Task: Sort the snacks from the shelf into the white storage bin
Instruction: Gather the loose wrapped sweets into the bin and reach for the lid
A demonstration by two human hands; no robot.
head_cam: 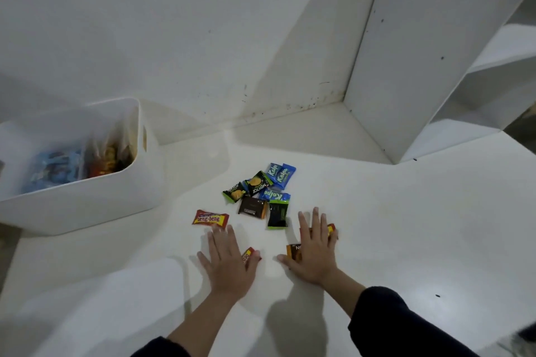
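Red Beng-Beng bar (210, 219) lying crosswise

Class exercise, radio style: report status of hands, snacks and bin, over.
Left hand and right hand flat, each over wrappers. Snack pile loose on shelf. White bin at left, partly filled. Nothing blocking the way.

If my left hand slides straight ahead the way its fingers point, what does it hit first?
Probably the red beng-beng wrapper: the left hand lies flat, fingertips just short of it.
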